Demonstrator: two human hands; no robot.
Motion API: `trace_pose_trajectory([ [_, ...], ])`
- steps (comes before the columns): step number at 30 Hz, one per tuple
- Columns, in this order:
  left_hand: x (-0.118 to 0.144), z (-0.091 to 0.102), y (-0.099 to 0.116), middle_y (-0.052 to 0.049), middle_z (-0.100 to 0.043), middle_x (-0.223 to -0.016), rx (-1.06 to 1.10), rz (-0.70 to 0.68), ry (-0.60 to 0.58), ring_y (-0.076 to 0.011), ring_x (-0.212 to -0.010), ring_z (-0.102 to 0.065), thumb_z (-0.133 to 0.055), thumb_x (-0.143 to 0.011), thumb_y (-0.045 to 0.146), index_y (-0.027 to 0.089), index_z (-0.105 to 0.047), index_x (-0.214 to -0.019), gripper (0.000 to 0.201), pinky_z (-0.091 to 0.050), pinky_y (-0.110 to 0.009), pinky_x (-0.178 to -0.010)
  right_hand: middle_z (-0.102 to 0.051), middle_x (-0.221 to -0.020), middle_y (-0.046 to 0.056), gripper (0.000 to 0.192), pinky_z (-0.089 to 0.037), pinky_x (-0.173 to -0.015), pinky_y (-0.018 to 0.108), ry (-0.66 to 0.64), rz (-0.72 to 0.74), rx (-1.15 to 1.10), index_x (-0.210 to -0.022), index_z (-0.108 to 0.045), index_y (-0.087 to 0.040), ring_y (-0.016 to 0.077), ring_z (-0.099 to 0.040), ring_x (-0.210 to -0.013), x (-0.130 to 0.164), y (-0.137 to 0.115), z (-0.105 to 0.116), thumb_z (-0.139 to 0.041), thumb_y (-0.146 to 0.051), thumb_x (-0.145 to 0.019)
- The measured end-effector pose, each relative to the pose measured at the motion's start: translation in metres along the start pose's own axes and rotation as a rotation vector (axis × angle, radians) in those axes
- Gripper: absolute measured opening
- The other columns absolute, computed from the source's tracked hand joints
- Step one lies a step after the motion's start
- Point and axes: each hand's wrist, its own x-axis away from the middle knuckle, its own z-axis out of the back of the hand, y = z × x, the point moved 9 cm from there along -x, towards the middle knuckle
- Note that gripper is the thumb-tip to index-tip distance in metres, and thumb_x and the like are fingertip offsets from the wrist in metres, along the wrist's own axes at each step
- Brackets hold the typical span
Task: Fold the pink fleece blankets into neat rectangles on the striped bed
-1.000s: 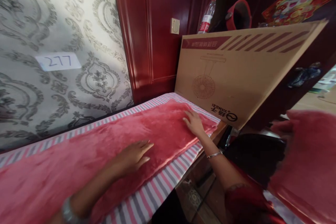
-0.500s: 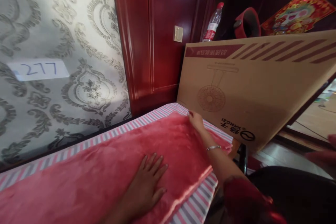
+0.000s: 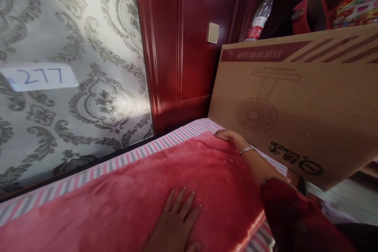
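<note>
Head view: both hands' fingers (image 3: 180, 204) spread flat on red blanket (image 3: 118, 201).

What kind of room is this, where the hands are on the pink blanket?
Probably a bedroom at home: a pink blanket lies over a striped sheet beside patterned wallpaper and a dark red wooden door, with a fan carton leaning at the end.

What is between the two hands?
Only bare pink blanket lies between the left hand and the right hand, in the head view.
</note>
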Motion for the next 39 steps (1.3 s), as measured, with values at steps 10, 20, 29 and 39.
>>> trace_pose_trajectory([
  [10, -0.001, -0.004, -0.002, -0.002, -0.013, -0.167, -0.04, -0.009, 0.034, -0.0358, -0.152, -0.017, -0.066, -0.085, 0.05, 0.04, -0.02, -0.157, 0.087, -0.016, -0.063, -0.122, -0.074, -0.086, 0.006, 0.024, -0.052, -0.066, 0.027, 0.21, 0.002, -0.165, -0.1, -0.07, -0.013, 0.0207, -0.067, -0.076, 0.008, -0.007, 0.018, -0.068, -0.028, -0.082],
  [20, 0.0, -0.008, -0.002, -0.004, -0.035, -0.161, -0.257, -0.104, 0.25, -0.0317, -0.145, -0.037, -0.047, -0.094, 0.059, 0.038, -0.018, -0.159, 0.074, -0.019, -0.055, -0.122, -0.07, -0.114, 0.013, 0.029, -0.044, -0.087, 0.031, 0.547, -0.026, 0.071, -0.122, -0.061, -0.018, 0.0282, -0.063, -0.109, -0.003, -0.012, 0.027, -0.048, -0.027, -0.097],
  [29, 0.001, -0.007, 0.001, -0.005, -0.035, -0.161, -0.277, -0.101, 0.24, -0.0334, -0.146, -0.035, -0.045, -0.094, 0.062, 0.036, -0.024, -0.158, 0.072, -0.02, -0.056, -0.121, -0.069, -0.118, 0.015, 0.03, -0.045, -0.085, 0.029, 0.371, -0.087, 0.181, -0.119, -0.063, -0.016, 0.0266, -0.064, -0.109, -0.032, 0.015, -0.015, -0.056, -0.035, -0.097],
  [39, 0.004, 0.022, 0.011, -0.002, -0.026, -0.164, -0.081, -0.069, 0.109, -0.0346, -0.15, -0.026, -0.055, -0.092, 0.048, 0.037, -0.019, -0.158, 0.077, -0.023, -0.063, -0.119, -0.076, -0.095, 0.012, 0.05, -0.051, -0.075, 0.03, 0.23, -0.142, 0.056, -0.106, -0.075, -0.015, 0.0239, -0.069, -0.083, 0.021, 0.07, 0.022, -0.045, -0.054, -0.101],
])
